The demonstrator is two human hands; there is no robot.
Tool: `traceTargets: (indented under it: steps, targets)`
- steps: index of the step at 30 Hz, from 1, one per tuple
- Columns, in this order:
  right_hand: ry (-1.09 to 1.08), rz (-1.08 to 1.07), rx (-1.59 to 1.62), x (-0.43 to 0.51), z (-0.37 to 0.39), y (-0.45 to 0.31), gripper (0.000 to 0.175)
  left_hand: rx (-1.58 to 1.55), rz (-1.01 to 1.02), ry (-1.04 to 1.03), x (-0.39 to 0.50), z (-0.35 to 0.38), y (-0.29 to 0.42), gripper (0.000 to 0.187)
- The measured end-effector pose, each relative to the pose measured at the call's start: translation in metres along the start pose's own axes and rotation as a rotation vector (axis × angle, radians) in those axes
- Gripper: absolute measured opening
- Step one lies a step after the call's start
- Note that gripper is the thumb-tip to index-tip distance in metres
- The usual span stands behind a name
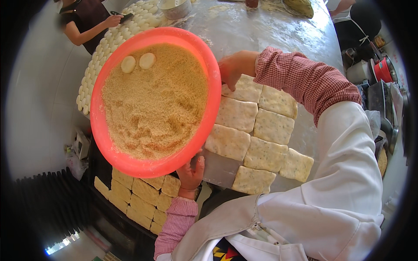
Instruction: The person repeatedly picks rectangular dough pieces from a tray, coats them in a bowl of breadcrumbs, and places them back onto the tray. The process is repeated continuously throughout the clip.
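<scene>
A large red plastic basin [214,107] holds a bed of sesame seeds [153,107], tilted slightly, with two round dough pieces [147,61] near its far rim. My left hand [191,173] grips its near rim from below, thumb apart. At the basin's right side, my right hand [232,69] touches the rim; its fingertips are partly hidden. Flat squares of dough flecked with green [236,114] lie in rows on the metal table [215,166], right of the basin. Below the basin, seed-coated dough squares [141,206] lie on a dark tray.
Many small oval dough pieces [104,55] cover the table's left edge. A person [86,24] there holds a dark-handled tool [126,18]. A metal pot [174,8] and a greenish dough mass [299,7] stand farther back. Another person [364,23] is at far right, near pots and a red container [382,70].
</scene>
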State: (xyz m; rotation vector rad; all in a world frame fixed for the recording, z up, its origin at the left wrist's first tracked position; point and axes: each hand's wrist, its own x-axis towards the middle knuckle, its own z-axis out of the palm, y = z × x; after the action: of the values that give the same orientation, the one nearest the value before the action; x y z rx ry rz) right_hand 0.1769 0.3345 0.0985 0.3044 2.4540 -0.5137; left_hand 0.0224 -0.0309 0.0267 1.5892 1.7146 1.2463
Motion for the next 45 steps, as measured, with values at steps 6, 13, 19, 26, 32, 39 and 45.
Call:
traceTargets:
  steps: [6, 13, 19, 26, 32, 39, 45]
  targets:
    - [0.1, -0.117, -0.032, -0.004, 0.016, 0.022, 0.052, -0.014, -0.013, -0.004, 0.003, 0.001, 0.007, 0.02]
    - [0.098, -0.097, 0.01, -0.031, 0.01, -0.001, 0.041, -0.034, -0.024, 0.011, 0.001, 0.0, 0.005, 0.022]
    - [0.068, 0.009, 0.142, -0.097, -0.011, -0.022, 0.04, -0.004, 0.037, -0.003, 0.008, -0.003, 0.013, 0.018]
    - [0.296, 0.08, 0.411, -0.178, -0.053, -0.065, 0.04, -0.081, 0.038, 0.042, 0.004, -0.001, 0.007, 0.014]
    - [0.506, -0.144, 0.53, -0.169, -0.132, -0.111, 0.034, -0.098, 0.108, 0.055, 0.008, -0.006, 0.012, 0.013]
    - [0.674, -0.352, 0.096, -0.059, -0.167, -0.212, 0.047, -0.098, 0.101, 0.063, 0.003, -0.008, 0.005, 0.014]
    - [0.731, -0.535, -0.138, -0.015, -0.089, -0.218, 0.03, -0.058, 0.144, 0.074, 0.005, -0.007, 0.004, 0.015]
